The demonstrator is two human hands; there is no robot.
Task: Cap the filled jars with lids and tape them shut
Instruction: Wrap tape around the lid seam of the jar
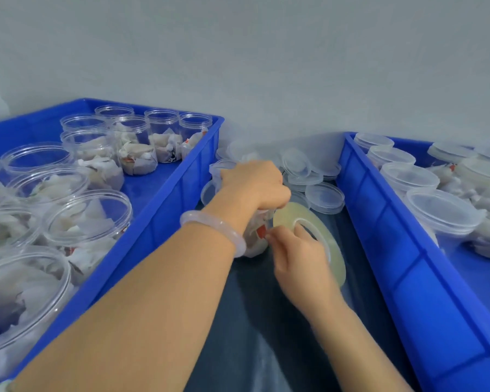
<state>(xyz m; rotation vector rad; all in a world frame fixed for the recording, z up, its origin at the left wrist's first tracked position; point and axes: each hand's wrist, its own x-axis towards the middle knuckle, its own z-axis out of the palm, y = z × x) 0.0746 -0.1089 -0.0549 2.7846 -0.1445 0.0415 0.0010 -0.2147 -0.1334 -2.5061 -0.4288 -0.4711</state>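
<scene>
A clear filled jar [256, 239] stands on the dark table between two blue crates. My left hand [255, 183] grips its top from above, hiding the lid. My right hand [300, 260] holds a wide roll of clear tape [323, 241] right beside the jar, with the thumb and fingers pinching near the jar's side by a red tag. Loose clear lids [324, 198] lie piled behind the jar.
The left blue crate [164, 222] holds several open filled jars [87, 213]. The right blue crate [425, 267] holds several capped jars [443, 213]. A pale wall rises behind. Dark table surface [266, 335] runs between the crates toward me.
</scene>
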